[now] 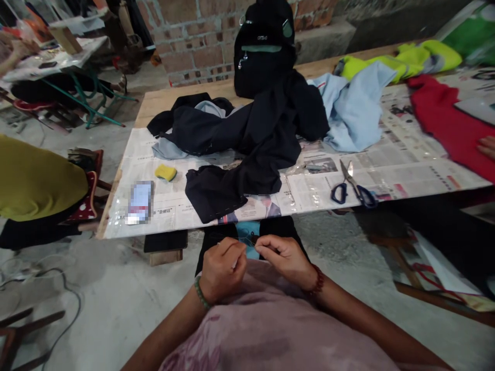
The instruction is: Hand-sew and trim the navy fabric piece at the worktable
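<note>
Both hands are over my lap, just below the table's near edge. A thin thread [244, 237] runs between them. My left hand [223, 269] is closed, its fingertips pinched around the thread. My right hand [286, 260] is also closed in a pinch on the thread, beside a small dark piece [254, 238] too small to name. Whether a needle is in either hand cannot be seen. On the table ahead lies a dark garment [247, 134], its sleeve-like end near the edge, with pale stitches along the hem.
Newspaper [309, 190] covers the table. On it are scissors [352, 188], a yellow sponge [166, 172], a phone [139, 202], light blue cloth [356, 111] and red cloth [444, 118] under another person's hand [488, 147]. A black backpack [263, 51] stands behind. Someone sits at left.
</note>
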A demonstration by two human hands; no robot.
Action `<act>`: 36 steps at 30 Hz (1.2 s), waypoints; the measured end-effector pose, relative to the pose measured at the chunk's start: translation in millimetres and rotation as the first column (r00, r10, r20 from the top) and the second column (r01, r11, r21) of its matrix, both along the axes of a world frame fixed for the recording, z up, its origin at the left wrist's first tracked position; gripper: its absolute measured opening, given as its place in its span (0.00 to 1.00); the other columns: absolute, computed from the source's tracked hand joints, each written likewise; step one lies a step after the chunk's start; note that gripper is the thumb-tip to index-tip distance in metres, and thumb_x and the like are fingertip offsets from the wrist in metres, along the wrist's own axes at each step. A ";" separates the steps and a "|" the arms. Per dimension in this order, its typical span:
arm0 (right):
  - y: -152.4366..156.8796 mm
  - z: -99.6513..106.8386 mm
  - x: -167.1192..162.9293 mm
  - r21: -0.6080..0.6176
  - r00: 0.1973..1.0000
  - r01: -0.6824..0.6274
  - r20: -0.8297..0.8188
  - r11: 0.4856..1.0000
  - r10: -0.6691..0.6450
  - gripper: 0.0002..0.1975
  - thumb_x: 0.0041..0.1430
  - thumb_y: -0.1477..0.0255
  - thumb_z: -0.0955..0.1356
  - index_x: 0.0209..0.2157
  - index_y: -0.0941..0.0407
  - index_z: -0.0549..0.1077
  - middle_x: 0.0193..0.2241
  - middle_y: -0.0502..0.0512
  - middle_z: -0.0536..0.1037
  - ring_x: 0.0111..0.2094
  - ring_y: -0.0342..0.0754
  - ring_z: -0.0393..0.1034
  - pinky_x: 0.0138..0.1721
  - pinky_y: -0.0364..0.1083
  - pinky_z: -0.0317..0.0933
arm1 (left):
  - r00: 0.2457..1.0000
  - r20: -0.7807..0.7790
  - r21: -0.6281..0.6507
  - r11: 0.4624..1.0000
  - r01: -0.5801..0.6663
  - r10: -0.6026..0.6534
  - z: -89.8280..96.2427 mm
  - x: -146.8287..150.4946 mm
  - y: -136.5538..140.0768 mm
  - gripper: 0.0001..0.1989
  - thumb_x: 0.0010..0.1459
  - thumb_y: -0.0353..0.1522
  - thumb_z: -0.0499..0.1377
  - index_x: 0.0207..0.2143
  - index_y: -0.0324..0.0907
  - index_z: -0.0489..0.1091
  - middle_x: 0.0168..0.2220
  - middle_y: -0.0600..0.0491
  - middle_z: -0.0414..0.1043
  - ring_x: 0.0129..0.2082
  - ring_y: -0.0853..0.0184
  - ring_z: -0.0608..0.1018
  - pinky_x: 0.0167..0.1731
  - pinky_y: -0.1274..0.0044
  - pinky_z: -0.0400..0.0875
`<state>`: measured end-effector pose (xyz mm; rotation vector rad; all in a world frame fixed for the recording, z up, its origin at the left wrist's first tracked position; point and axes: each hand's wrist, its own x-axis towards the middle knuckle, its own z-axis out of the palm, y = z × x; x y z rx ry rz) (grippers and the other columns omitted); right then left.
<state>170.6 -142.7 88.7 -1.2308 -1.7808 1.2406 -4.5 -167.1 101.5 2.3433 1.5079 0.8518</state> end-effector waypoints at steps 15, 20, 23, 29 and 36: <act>0.2 -1.3 -2.2 -0.012 0.999 -0.039 -0.026 0.999 0.039 0.10 0.55 0.69 0.63 0.27 0.57 0.72 0.21 0.48 0.72 0.23 0.39 0.63 0.26 0.38 0.56 | 0.986 -0.104 0.008 0.992 0.129 -0.127 0.4 3.2 3.9 0.09 0.58 0.28 0.50 0.32 0.38 0.69 0.32 0.50 0.70 0.31 0.71 0.73 0.31 0.80 0.69; 1.3 -4.5 -1.2 -0.033 0.998 -0.048 -0.033 0.998 0.047 0.10 0.55 0.68 0.63 0.27 0.58 0.72 0.20 0.48 0.71 0.23 0.39 0.63 0.26 0.38 0.56 | 0.994 0.073 -0.142 0.986 0.087 -0.078 0.7 3.1 5.5 0.09 0.58 0.27 0.49 0.29 0.39 0.67 0.30 0.51 0.67 0.29 0.73 0.71 0.31 0.81 0.68; 2.4 -8.6 0.4 -0.063 0.999 -0.026 -0.034 0.998 0.024 0.11 0.55 0.67 0.64 0.27 0.58 0.73 0.20 0.49 0.70 0.22 0.39 0.62 0.25 0.38 0.56 | 0.982 0.189 -0.143 0.989 0.040 -0.012 -0.8 -2.2 8.3 0.07 0.57 0.27 0.51 0.30 0.40 0.68 0.30 0.51 0.67 0.30 0.72 0.71 0.31 0.80 0.67; 3.3 -12.5 0.9 -0.089 0.999 0.000 -0.036 0.996 -0.003 0.11 0.54 0.66 0.64 0.27 0.58 0.73 0.21 0.50 0.71 0.23 0.40 0.62 0.25 0.38 0.56 | 0.974 0.220 -0.096 0.995 -0.028 0.049 -7.3 -10.8 9.6 0.05 0.55 0.26 0.55 0.33 0.42 0.69 0.32 0.52 0.68 0.32 0.72 0.72 0.32 0.80 0.69; 3.1 -11.0 -1.2 -0.089 0.999 -0.012 -0.032 0.996 0.009 0.11 0.54 0.66 0.64 0.27 0.58 0.73 0.20 0.49 0.70 0.21 0.39 0.60 0.24 0.38 0.55 | 0.986 0.163 -0.186 0.983 0.010 0.021 -6.9 -4.0 4.8 0.11 0.54 0.29 0.55 0.41 0.42 0.68 0.37 0.51 0.67 0.24 0.76 0.69 0.25 0.82 0.69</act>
